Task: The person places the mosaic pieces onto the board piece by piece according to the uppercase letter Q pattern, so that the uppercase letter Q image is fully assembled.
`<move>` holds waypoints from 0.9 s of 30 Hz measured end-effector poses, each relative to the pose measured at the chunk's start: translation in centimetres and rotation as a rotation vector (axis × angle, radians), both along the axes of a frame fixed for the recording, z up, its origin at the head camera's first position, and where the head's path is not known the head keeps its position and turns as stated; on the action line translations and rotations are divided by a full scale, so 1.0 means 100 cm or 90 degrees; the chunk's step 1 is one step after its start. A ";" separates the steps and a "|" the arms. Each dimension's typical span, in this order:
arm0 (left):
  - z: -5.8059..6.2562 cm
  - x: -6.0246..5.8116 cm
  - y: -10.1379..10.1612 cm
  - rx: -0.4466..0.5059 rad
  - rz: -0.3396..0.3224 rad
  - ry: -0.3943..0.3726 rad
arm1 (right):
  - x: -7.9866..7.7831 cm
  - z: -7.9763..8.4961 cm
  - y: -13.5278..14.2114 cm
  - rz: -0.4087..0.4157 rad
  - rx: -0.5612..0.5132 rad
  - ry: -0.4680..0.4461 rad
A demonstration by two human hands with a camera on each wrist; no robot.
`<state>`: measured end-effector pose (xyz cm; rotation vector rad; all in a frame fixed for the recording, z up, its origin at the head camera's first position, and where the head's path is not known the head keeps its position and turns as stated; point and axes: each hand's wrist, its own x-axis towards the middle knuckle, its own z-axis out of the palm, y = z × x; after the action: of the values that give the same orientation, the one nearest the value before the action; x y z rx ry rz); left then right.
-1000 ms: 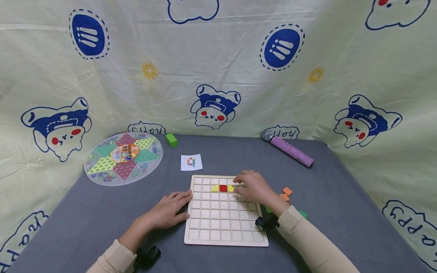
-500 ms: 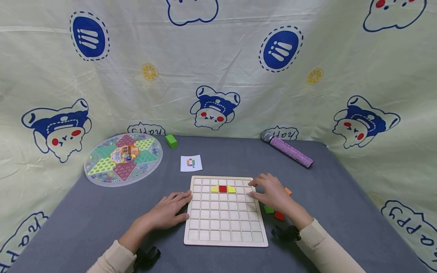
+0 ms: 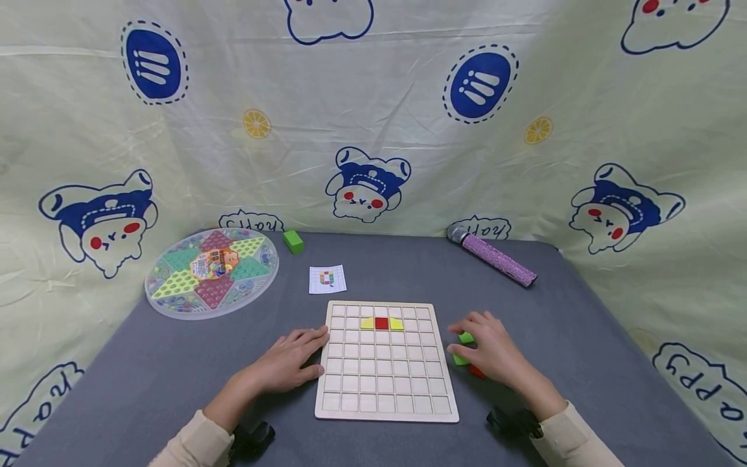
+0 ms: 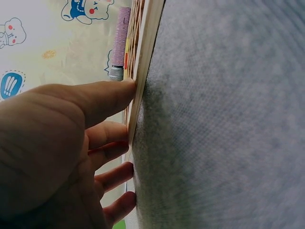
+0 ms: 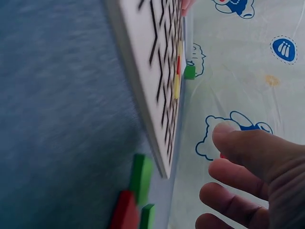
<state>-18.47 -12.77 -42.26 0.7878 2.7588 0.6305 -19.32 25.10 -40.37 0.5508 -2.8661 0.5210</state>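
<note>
The pale wooden grid board (image 3: 379, 370) lies flat before me. Its second row from the back holds a red square tile (image 3: 381, 323) between two yellow tiles (image 3: 396, 324), each with a slanted outer corner. My left hand (image 3: 286, 361) rests beside the board, fingertips and thumb touching its left edge (image 4: 145, 62). Right of the board, my right hand (image 3: 493, 347) hovers over loose pieces, thumb and fingers apart with nothing between them. Under and beside it show two green pieces (image 3: 460, 359) and a red piece (image 3: 476, 371); the hand covers part of these.
At the back left lies a round Chinese checkers board (image 3: 213, 272), with a green block (image 3: 294, 242) next to it. A small pattern card (image 3: 327, 279) sits behind the grid board. A glittery purple microphone (image 3: 496, 258) lies at the back right, near the printed curtain (image 3: 408, 194).
My right hand has left the right-hand yellow tile on the board and moved right and nearer to me, over the loose pieces. The left hand has stayed at the board's edge.
</note>
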 end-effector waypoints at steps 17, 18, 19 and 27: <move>0.000 -0.001 0.001 -0.001 0.005 -0.008 | 0.012 -0.016 0.018 0.000 0.043 0.024; 0.000 0.000 0.001 -0.001 0.005 -0.007 | 0.013 -0.017 0.019 0.001 0.043 0.026; 0.000 0.000 0.001 -0.001 0.006 -0.008 | 0.012 -0.018 0.019 0.001 0.044 0.029; 0.001 0.000 0.001 0.000 0.011 -0.012 | 0.013 -0.021 0.021 0.003 0.054 0.031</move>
<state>-18.45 -12.68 -42.20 0.7557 2.7517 0.6386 -18.05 27.24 -42.52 0.5760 -2.8518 0.3823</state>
